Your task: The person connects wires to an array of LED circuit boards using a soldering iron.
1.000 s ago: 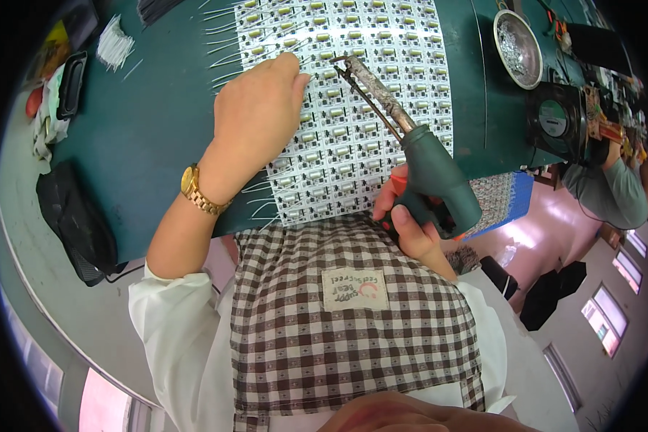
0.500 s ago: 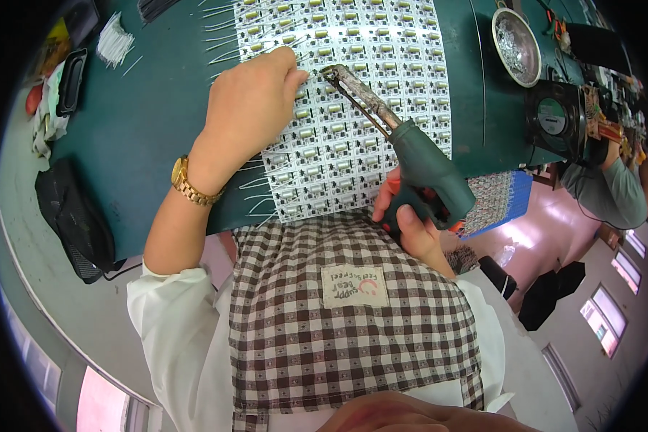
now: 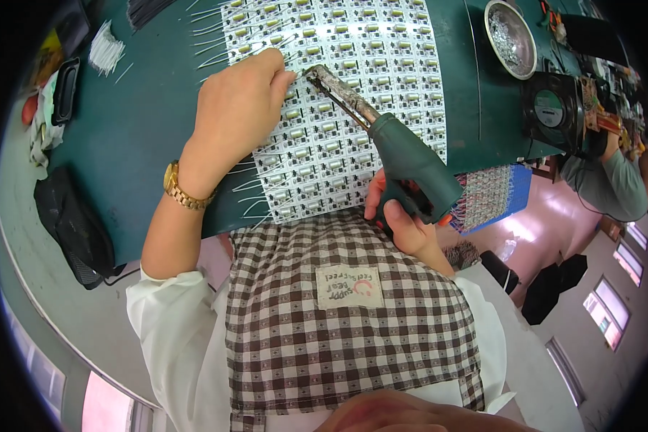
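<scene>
A large white panel of small circuit boards (image 3: pixel 353 97), each with a yellowish-green component, lies on the green table. My left hand (image 3: pixel 241 97) is over the panel's left side, its thumb and fingers pinched together; what they hold is too small and too hidden to make out. Thin white wires (image 3: pixel 207 45) stick out along the panel's left edge, above and below that hand. My right hand (image 3: pixel 403 223) grips a dark green pistol-shaped soldering iron (image 3: pixel 414 165). Its scorched metal tip points up-left and sits close to my left fingertips, at the board surface.
At the far right stand a metal bowl (image 3: pixel 510 42) of shiny bits and a black fan (image 3: pixel 551 111). A bundle of white wires (image 3: pixel 106 49) lies far left, a black bag (image 3: pixel 72 223) nearer. A blue crate (image 3: pixel 493 198) stands beyond the table's right edge, near another person's arm (image 3: pixel 612 180).
Both hands and the soldering iron have shifted slightly left in the picture, together with the panel and table items. The tip is still beside my left fingertips.
</scene>
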Tool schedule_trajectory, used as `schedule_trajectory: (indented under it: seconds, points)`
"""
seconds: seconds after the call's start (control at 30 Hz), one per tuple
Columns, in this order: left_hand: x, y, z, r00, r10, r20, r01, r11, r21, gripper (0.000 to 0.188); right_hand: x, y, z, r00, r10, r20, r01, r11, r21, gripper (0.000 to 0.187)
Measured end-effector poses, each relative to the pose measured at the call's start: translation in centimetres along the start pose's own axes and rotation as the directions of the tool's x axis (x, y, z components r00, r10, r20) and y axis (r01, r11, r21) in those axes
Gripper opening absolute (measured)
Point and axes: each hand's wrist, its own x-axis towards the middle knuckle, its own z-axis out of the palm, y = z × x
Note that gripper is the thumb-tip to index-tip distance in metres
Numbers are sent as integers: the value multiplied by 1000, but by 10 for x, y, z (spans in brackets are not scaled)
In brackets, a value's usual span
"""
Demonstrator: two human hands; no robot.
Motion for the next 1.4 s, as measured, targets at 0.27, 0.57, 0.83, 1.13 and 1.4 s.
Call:
schedule_trajectory:
  seconds: [0.27,0.57,0.83,1.13,1.4]
  points:
    - [0,0,0,1000,12,-3,-12,1000,22,17,-2,1,-1,1000,7,27,-6,1000,-12,37]
    - [-1,0,2,999,40,-29,-38,998,57,18,-6,19,-5,995,-99,27,103,980,-172,31]
    - [-2,1,2,1000,15,10,-15,997,72,19,-5,10,5,994,-93,-53,98,991,95,45]
    - [-4,-3,4,998,47,-45,-44,996,74,18,-18,0,8,958,-172,-229,229,940,254,51]
    - [2,-5,-7,990,-122,76,135,969,-206,24,-12,20,2,990,-73,-122,99,968,229,45]
